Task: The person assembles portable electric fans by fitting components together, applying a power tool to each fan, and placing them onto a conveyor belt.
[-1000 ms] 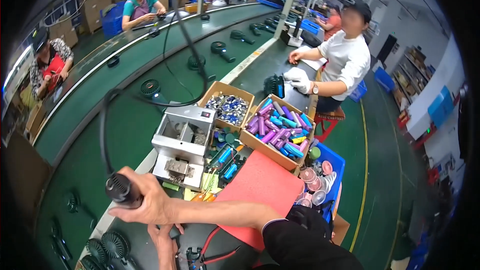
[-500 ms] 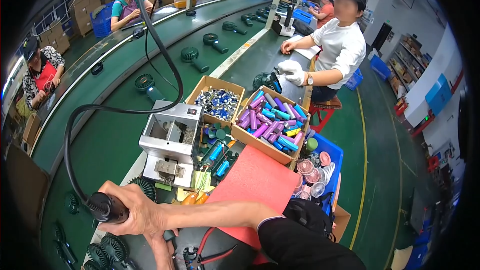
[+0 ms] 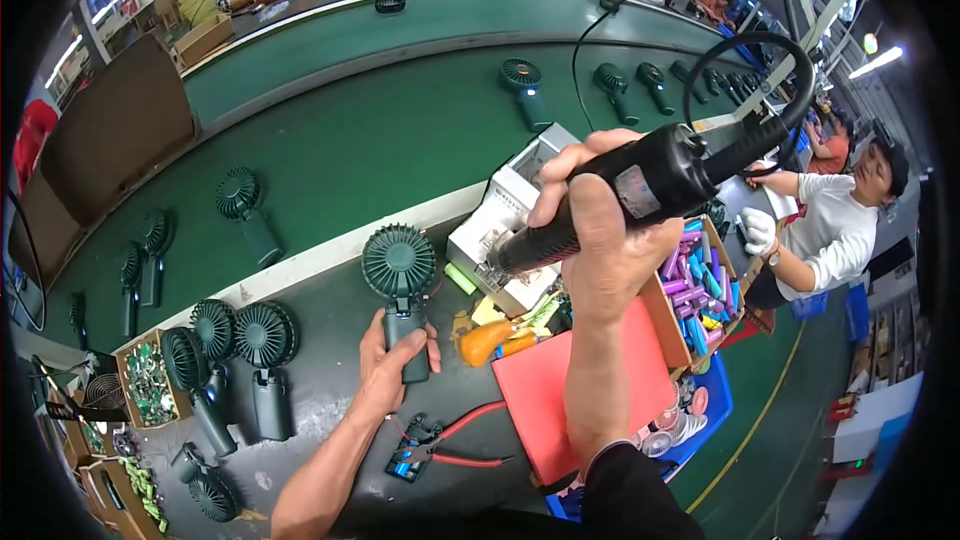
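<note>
Left hand (image 3: 388,372) gripping dark green handheld fan (image 3: 401,285) upright on counter (image 3: 330,325), right hand (image 3: 610,240) clasping black corded power screwdriver (image 3: 620,195) above red mat (image 3: 585,390), red-handled pliers (image 3: 440,445) nearby.

Bright, even overhead light from ceiling strip lamps far above raised right-hand fingers (image 3: 590,165). Soft, faint shadows under left-hand fingers (image 3: 375,340) on dark grey work surface (image 3: 330,290). Mild glare on long curved green conveyor belt (image 3: 350,140). Strong fisheye bending, black vignette at rim. Centre sharp, edges soft.
</note>
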The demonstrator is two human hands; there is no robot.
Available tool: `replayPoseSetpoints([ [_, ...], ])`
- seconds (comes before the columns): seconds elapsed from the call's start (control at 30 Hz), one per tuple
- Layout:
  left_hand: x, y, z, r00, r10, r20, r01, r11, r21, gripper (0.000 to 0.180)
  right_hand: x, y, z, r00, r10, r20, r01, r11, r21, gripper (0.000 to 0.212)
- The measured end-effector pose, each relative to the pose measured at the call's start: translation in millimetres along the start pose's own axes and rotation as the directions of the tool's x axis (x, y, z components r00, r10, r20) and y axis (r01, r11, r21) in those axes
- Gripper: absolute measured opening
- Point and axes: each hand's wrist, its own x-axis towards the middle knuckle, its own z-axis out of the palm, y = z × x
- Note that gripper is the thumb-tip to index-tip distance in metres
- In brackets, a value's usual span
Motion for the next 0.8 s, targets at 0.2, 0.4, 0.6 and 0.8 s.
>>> replayPoseSetpoints([
  [0.2, -2, -3, 2, 0.999, 0.026, -0.021, -0.026, 0.999, -0.024, 0.030, -2, 17, 5, 0.995, 0.064, 0.082, -0.038, 0.955, -0.293, 0.020],
  [0.4, -1, -6, -3, 1.000, 0.013, 0.004, -0.013, 0.999, -0.051, 0.032, -7, 20, 10, 0.973, 0.223, 0.053, -0.225, 0.974, 0.033, 0.026],
  [0.6, 1, -8, -10, 1.000, -0.023, 0.002, 0.023, 0.992, -0.124, 0.035, -29, 36, 23, 0.975, 0.146, 0.170, -0.180, 0.962, 0.206, 0.033],
  [0.8, 3, -2, -6, 1.000, -0.028, 0.003, 0.028, 0.988, -0.152, 0.034, -35, 39, 32, 0.967, 0.174, 0.189, -0.215, 0.949, 0.228, 0.037],
])
